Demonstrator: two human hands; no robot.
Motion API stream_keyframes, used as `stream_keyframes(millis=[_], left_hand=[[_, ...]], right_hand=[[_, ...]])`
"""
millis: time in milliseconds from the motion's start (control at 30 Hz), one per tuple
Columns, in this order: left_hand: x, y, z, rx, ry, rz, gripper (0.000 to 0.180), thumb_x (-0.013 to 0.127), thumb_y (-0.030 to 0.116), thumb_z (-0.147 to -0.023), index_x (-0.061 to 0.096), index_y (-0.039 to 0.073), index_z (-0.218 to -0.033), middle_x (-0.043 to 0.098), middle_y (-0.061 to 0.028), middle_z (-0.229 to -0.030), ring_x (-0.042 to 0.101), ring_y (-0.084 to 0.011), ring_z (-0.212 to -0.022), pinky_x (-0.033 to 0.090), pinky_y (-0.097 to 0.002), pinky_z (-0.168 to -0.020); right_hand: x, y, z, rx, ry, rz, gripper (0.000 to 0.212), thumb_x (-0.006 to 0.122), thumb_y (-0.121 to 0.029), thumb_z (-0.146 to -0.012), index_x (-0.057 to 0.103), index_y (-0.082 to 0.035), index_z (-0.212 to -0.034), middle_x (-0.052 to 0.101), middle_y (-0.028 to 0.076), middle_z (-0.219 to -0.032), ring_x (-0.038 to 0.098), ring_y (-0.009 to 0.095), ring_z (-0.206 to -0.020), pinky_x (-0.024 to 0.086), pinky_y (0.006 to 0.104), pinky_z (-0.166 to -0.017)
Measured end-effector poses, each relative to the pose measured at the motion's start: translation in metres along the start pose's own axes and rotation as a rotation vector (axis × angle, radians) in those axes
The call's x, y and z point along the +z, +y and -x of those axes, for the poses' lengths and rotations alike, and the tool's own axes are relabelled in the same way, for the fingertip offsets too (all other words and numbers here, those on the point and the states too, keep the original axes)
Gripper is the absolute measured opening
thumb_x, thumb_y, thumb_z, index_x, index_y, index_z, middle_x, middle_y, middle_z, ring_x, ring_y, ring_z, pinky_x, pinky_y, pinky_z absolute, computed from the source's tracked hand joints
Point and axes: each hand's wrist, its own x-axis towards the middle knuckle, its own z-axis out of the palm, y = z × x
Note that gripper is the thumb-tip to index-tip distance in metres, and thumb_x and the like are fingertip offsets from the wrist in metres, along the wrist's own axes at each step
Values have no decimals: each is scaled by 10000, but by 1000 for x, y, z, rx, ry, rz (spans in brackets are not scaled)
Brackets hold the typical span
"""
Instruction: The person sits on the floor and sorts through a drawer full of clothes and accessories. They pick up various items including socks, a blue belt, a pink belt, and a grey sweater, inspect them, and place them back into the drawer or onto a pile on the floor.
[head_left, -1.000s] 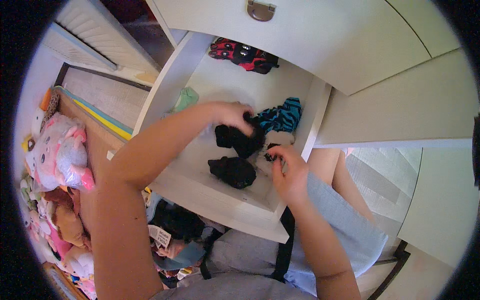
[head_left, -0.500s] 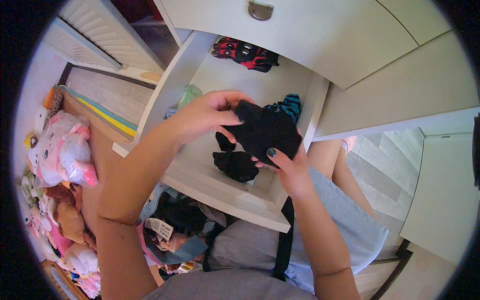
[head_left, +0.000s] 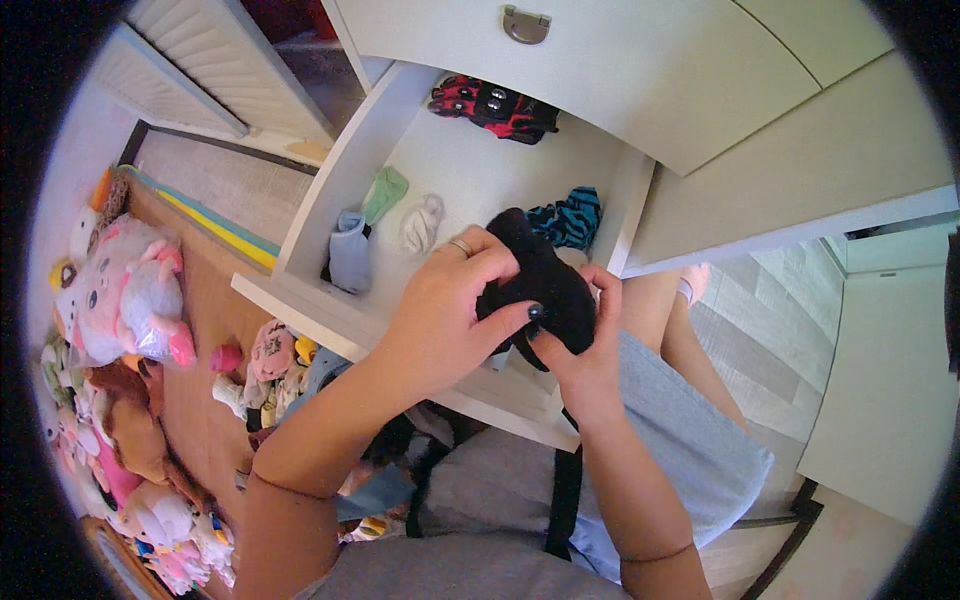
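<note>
A black sock (head_left: 548, 285), bunched and folded, is held between my two hands over the front part of the open white drawer (head_left: 455, 165). My left hand (head_left: 447, 305) pinches its near left side, thumb against the fabric. On the other side my right hand (head_left: 588, 350) grips it with thumb and fingers, the two thumbs nearly meeting. Inside the drawer, a light blue sock (head_left: 350, 255), a green sock (head_left: 386, 195) and a small white bundle (head_left: 424, 222) lie at left. A teal-and-black striped cloth piece (head_left: 570, 217) rests at right, partly behind the black sock.
Red-and-black folded fabric (head_left: 495, 108) with silvery spots lies at the drawer's back. A bag of mixed clothes (head_left: 395, 450) stands below the drawer front. Plush toys (head_left: 125, 290) cover the floor at left. A white cabinet panel (head_left: 790, 190) borders the right side.
My left hand has moved down and right, closer to my right hand. The black sock has gone from spread flat to bunched up. The drawer's left-side socks have come into view.
</note>
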Motion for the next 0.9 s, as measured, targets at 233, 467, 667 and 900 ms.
stream_keyframes(millis=[233,467,667,900], left_hand=[[9,0,9,-218,211,349,190,555,26,-697,369,54,-672,375,8,-604,339,-49,-578,299,-198,-508],[2,21,18,-484,-256,112,288,659,221,-648,447,29,-681,433,-47,-576,409,-107,-525,335,-227,-475],[22,8,22,-558,-137,461,171,592,126,-693,449,31,-701,387,-22,-608,392,-81,-600,337,-214,-528],[32,5,18,-289,238,511,208,510,9,-736,344,110,-662,358,48,-631,323,-27,-594,249,-170,-504]], right_hand=[[-7,-8,17,-113,21,332,495,596,13,-527,417,-48,-984,482,104,-906,499,197,-839,393,282,-752],[-23,-17,26,-411,-123,855,563,660,-6,-450,449,-70,-968,437,149,-1032,482,333,-855,419,362,-726],[-27,-18,23,-706,-145,1052,463,598,-27,-489,481,-108,-930,435,136,-1040,450,324,-880,411,391,-710],[-26,-14,24,-740,-214,927,444,593,-20,-492,479,-83,-916,445,127,-1034,446,319,-902,402,390,-754]])
